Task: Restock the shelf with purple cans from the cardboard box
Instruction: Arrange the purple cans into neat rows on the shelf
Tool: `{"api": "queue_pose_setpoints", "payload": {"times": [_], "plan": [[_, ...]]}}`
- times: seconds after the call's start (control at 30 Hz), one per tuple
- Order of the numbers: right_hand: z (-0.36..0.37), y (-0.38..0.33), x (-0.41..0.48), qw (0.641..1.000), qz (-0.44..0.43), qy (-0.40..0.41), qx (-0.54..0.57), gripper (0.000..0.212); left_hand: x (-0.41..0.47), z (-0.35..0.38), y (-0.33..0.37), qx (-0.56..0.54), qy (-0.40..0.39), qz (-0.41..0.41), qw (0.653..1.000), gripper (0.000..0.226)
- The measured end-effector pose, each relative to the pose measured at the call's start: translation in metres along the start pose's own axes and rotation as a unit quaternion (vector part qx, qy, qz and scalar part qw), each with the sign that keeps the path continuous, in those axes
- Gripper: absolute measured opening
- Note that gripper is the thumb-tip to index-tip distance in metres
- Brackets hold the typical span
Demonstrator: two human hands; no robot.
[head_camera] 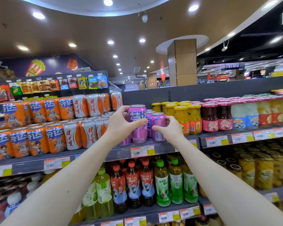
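- Left hand [121, 123] grips the left can [137, 114]. The thumb lies across the front of the label and the fingers [123, 109] curl round the back near the rim, so it's a proper wrap.
- That can stands upright with its long axis vertical and the pull-tab top facing up. The white lettering faces out toward the aisle.
- Right hand [171, 128] holds the right can [158, 120] the same way, thumb in front and fingers [169, 118] hooked round the right side.
- The right can is also upright with its lid on top. The barcode side faces out.
- The two cans sit just beside each other at the front edge of the shelf [118, 153], roughly mid-length. Can't tell if their bottoms actually rest on it.
- Both are shiny purple metal cylinders with silver lids, and the left one's top reaches higher.
- More purple cans [150, 119] are tucked behind and between them.
- The shelf is flat grey metal, with a paper price tag [141, 151] on its front lip.
- Toward its left end are orange cans [38, 141] and white-and-orange cans [73, 136], stacked two high.
- Toward its right end are glass jars [193, 118] with yellow lids.
- On the shelf below are plastic bottles [132, 181] with red and green caps.
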State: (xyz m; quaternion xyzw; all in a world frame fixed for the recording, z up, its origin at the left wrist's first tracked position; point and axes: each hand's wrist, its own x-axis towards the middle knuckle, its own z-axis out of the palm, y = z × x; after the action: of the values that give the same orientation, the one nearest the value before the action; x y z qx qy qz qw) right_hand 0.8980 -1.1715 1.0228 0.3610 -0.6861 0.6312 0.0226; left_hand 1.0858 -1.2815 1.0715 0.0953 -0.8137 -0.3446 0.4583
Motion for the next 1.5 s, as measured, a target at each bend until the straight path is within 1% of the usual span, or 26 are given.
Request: {"api": "queue_pose_setpoints", "payload": {"times": [0.17,0.43,0.6,0.67,0.73,0.8,0.9,0.93,1.0,1.07,1.13,1.2,1.27,1.37,1.43,1.5], "plan": [[0.002,-0.001,0.000,1.000,0.002,-0.005,-0.011,0.076,0.002,0.001,0.001,0.010,0.009,0.005,1.000,0.067],[0.012,-0.003,0.001,1.000,-0.001,-0.030,0.007,0.076,0.004,0.007,0.001,0.020,0.010,0.004,1.000,0.072],[0.008,-0.001,0.001,0.999,-0.007,-0.047,-0.006,0.079,0.004,0.008,-0.001,0.023,0.009,0.005,1.000,0.067],[0.005,-0.003,0.002,0.998,-0.004,-0.067,-0.014,0.081,0.004,0.009,0.000,0.024,0.011,0.008,1.000,0.062],[-0.002,-0.007,0.002,0.996,0.010,-0.087,-0.017,0.081,0.004,0.010,0.001,0.022,0.010,0.009,1.000,0.063],[-0.011,-0.012,0.003,0.997,0.025,-0.074,-0.029,0.074,0.005,0.013,0.003,0.018,0.008,0.010,1.000,0.067],[-0.030,-0.022,0.004,0.999,0.005,-0.023,-0.039,0.048,0.008,0.019,0.010,0.011,0.011,0.015,1.000,0.068],[-0.036,-0.027,0.002,0.999,-0.005,-0.032,-0.018,0.042,0.010,0.022,0.013,0.009,0.010,0.019,1.000,0.068],[-0.047,-0.036,-0.004,0.995,-0.025,-0.098,0.019,0.036,0.013,0.029,0.019,0.011,0.003,0.023,1.000,0.068],[-0.054,-0.044,-0.012,0.985,-0.037,-0.166,0.031,0.040,0.015,0.038,0.025,0.014,-0.003,0.025,1.000,0.069],[-0.057,-0.044,-0.017,0.981,-0.046,-0.187,0.039,0.048,0.017,0.047,0.029,0.017,-0.008,0.027,0.999,0.068],[-0.059,-0.043,-0.022,0.982,-0.059,-0.173,0.047,0.058,0.018,0.057,0.032,0.013,-0.010,0.024,1.000,0.066],[-0.058,-0.041,-0.025,0.987,-0.065,-0.138,0.042,0.066,0.019,0.066,0.035,0.014,-0.011,0.020,1.000,0.066],[-0.058,-0.039,-0.025,0.995,-0.066,-0.076,0.007,0.064,0.020,0.075,0.036,0.028,-0.024,0.020,0.999,0.067],[-0.057,-0.037,-0.023,0.997,-0.063,-0.050,-0.008,0.062,0.024,0.078,0.037,0.043,-0.034,0.021,0.998,0.064],[-0.058,-0.032,-0.022,0.998,-0.054,-0.026,-0.024,0.060,0.028,0.075,0.036,0.068,-0.029,0.026,0.997,0.062]]}}
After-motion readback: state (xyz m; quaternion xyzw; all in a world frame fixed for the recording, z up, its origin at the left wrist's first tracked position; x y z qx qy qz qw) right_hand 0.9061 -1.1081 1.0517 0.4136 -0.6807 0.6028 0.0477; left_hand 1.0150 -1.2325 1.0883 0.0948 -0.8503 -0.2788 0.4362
